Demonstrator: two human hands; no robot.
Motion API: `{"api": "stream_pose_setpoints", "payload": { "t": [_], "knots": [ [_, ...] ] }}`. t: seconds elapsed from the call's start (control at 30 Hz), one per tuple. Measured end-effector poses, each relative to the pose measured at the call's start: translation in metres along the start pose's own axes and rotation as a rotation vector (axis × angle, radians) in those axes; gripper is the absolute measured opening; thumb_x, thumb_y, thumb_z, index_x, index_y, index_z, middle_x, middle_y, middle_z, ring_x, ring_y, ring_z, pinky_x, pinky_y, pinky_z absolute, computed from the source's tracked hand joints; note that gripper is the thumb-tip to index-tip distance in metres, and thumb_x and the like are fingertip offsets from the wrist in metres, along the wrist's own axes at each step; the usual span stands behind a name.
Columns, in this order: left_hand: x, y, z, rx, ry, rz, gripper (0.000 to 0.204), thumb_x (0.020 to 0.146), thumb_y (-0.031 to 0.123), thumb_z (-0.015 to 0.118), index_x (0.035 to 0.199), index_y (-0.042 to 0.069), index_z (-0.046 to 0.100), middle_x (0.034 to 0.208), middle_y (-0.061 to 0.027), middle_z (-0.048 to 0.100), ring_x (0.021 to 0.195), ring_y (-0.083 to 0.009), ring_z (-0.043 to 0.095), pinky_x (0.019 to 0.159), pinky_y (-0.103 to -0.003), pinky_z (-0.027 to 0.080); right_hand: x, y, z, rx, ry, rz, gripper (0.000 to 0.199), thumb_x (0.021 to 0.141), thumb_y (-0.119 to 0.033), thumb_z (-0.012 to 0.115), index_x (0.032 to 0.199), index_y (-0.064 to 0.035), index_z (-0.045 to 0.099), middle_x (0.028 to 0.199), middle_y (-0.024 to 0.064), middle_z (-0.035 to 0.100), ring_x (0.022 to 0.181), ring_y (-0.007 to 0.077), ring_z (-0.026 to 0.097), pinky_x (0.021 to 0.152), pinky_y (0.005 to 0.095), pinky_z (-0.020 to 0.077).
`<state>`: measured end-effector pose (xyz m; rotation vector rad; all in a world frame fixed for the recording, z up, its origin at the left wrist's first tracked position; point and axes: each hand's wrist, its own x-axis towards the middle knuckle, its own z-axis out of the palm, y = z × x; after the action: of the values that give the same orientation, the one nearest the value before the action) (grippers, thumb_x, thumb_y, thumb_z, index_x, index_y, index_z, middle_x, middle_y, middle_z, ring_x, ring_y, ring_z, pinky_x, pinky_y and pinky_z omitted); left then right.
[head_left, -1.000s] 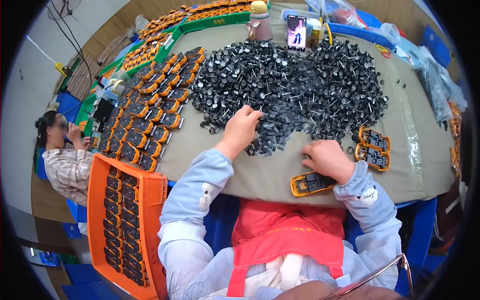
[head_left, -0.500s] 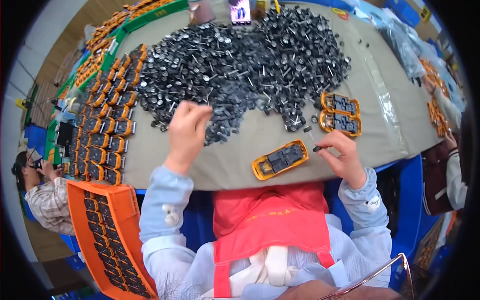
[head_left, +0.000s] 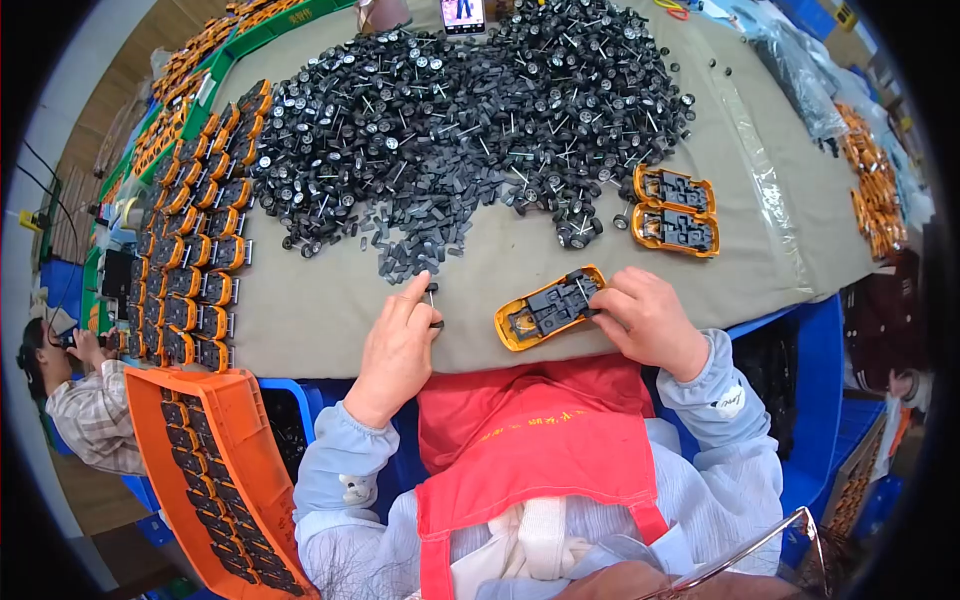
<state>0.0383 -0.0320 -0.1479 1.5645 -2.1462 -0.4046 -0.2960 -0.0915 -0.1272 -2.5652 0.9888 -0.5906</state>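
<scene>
An orange toy car (head_left: 540, 312) lies underside up in front of me, its dark chassis showing. My right hand (head_left: 650, 318) pinches one end of a wheel axle (head_left: 581, 287) that lies across the car's right end. Left of the car, my left hand (head_left: 396, 350) holds another wheel axle (head_left: 433, 304) with small black wheels, just below the heap of small dark grey pieces (head_left: 428, 225). Farther back spreads a large pile of black wheels on metal axles (head_left: 350, 110).
Two more upturned toy cars (head_left: 677, 230) lie to the right. Rows of cars (head_left: 190, 255) stand along the left side. An orange crate (head_left: 215, 430) with dark parts is at lower left. A phone (head_left: 463, 14) stands at the back. A co-worker (head_left: 85, 400) sits far left.
My right hand has brought its wheel axle left onto the upturned car. My left hand has come down and right from beside the heap, and a wheel axle now shows in its fingers.
</scene>
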Motion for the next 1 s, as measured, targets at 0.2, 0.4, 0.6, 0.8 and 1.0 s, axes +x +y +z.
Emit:
{"api": "stream_pose_setpoints", "payload": {
  "t": [0.2,0.4,0.6,0.8,1.0],
  "knots": [
    [0.002,0.003,-0.004,-0.038,0.068,0.028,0.034,0.075,0.000,0.071,0.106,0.004,0.059,0.130,-0.0195,0.054,0.112,-0.0381,0.055,0.094,-0.044,0.048,0.018,-0.002,-0.009,0.079,0.044,-0.056,0.046,0.067,-0.002,0.077,0.109,-0.0069,0.058,0.122,0.0130,0.059,0.112,0.0327,0.058,0.089,0.0402,0.0497],
    [0.010,0.047,0.026,-0.420,0.108,0.140,0.061,0.071,0.000,0.076,0.127,0.007,0.051,0.125,-0.0179,0.053,0.114,-0.0386,0.053,0.096,-0.044,0.046,0.011,0.010,0.006,0.271,-0.085,0.014,0.056,0.070,-0.003,0.073,0.123,-0.0067,0.054,0.129,0.0156,0.056,0.119,0.0367,0.054,0.098,0.0427,0.0461],
    [0.023,0.053,0.034,-0.373,0.052,0.112,0.065,0.071,-0.002,0.075,0.129,0.007,0.049,0.125,-0.0188,0.053,0.115,-0.0388,0.053,0.097,-0.045,0.045,0.015,0.001,0.007,0.281,-0.044,0.059,0.061,0.071,-0.005,0.073,0.128,-0.0055,0.052,0.126,0.0171,0.056,0.117,0.0382,0.054,0.101,0.0448,0.0440],
    [0.041,0.045,0.051,-0.225,-0.052,0.227,0.062,0.071,-0.003,0.073,0.129,0.003,0.049,0.124,-0.0197,0.054,0.116,-0.0398,0.052,0.099,-0.045,0.043,0.000,0.011,0.017,0.353,0.027,0.001,0.062,0.074,-0.011,0.072,0.132,-0.0054,0.051,0.125,0.0194,0.056,0.117,0.0384,0.053,0.102,0.0456,0.0425],
    [0.041,0.000,0.027,-0.234,-0.119,0.096,0.067,0.072,-0.005,0.067,0.135,0.001,0.046,0.125,-0.0180,0.049,0.115,-0.0324,0.052,0.099,-0.038,0.042,-0.099,0.010,-0.008,0.070,0.592,0.161,0.039,0.082,-0.010,0.069,0.120,-0.0053,0.061,0.116,0.0153,0.061,0.104,0.0312,0.062,0.089,0.0398,0.0510]
  ]
}}
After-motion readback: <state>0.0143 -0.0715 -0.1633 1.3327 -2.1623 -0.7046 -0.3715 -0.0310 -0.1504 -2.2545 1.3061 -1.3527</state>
